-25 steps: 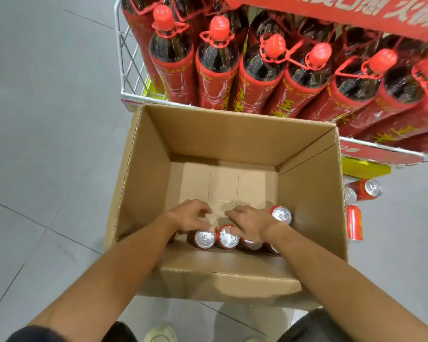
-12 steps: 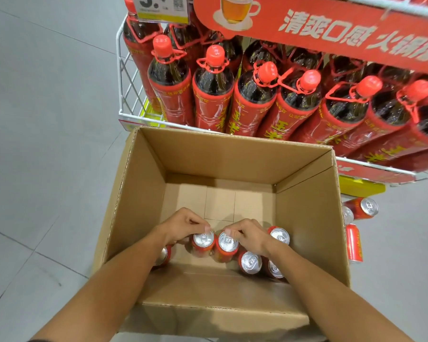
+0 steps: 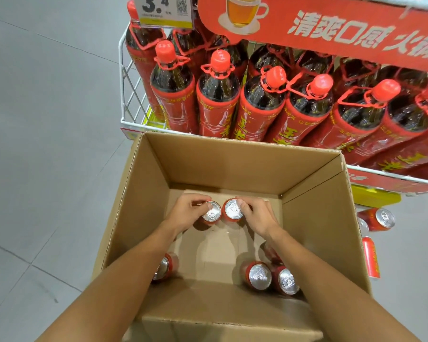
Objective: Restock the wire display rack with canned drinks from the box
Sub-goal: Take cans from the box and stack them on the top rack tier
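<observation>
An open cardboard box [image 3: 316,218] stands on the floor in front of a white wire display rack [image 3: 129,90]. My left hand [image 3: 185,213] grips one red can [image 3: 211,213] by its top, lifted above the box floor. My right hand [image 3: 257,215] grips a second red can [image 3: 232,210] right beside it. More red cans stay low in the box: one [image 3: 165,266] under my left forearm, and a pair [image 3: 258,276] [image 3: 287,281] by my right forearm.
The rack shelf holds several large red-capped bottles [image 3: 218,95] under a red banner [image 3: 331,28] and a price tag [image 3: 163,11]. Right of the box, red cans [image 3: 378,219] lie on the rack's lower level. Grey tiled floor [image 3: 47,144] spreads to the left.
Both hands closed on one can each and raised them off the box floor, toward the far side. The view tilted up, showing more of the banner and price tag.
</observation>
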Motion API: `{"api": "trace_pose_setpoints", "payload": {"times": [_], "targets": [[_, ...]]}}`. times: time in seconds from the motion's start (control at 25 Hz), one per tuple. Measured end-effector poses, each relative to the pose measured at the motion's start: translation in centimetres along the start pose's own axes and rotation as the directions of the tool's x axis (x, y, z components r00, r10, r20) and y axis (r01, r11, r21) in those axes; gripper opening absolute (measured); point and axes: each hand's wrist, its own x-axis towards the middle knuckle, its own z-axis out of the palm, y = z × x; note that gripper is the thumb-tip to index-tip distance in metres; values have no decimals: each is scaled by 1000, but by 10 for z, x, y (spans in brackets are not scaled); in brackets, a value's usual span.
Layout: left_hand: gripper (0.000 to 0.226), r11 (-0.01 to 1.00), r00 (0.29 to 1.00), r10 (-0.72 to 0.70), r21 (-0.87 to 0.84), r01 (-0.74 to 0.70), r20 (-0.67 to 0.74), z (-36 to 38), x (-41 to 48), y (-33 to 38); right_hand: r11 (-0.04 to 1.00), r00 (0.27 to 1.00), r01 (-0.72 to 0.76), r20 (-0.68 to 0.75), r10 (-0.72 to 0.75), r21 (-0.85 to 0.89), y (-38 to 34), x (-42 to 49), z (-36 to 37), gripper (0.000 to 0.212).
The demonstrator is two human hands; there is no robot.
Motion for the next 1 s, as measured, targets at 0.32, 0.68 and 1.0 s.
{"api": "trace_pose_setpoints", "payload": {"times": [0.32,0.68,1.0], "targets": [[61,919,989,122,369,-143,78,2,-9,1,995,993,56,111,-47,-78,9,-5,10,87],[57,938,980,191,285,-199,55,-69,-102,206,984,985,157,-78,-151,79,-143,-104,-156,61],[45,851,882,440,234,-469,168,-164,-300,650,964,922,258,-315,-225,69,-444,-298,-495,47]]}}
